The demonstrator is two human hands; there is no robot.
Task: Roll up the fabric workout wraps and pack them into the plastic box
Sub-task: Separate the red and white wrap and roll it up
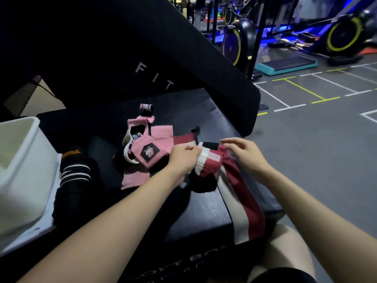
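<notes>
Two hands | left hand (184, 158) pinches striped woven wrap (240, 193) | right hand (244, 155) pinches too

I see a black padded box (204, 211) underneath, a leaning black pad (142, 48) at twelve o'clock, a teal step platform (285, 65) at two o'clock.

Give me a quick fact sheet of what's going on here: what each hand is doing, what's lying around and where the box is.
left hand: pinches the top end of the red and white wrap
right hand: fingers on the same wrap's upper edge
wrap state: unrolled, its tail hanging over the edge of the black padded box
pink wraps: loose heap on the pad
black striped wrap: beside the container
white plastic box: at far left; contents not visible
</notes>
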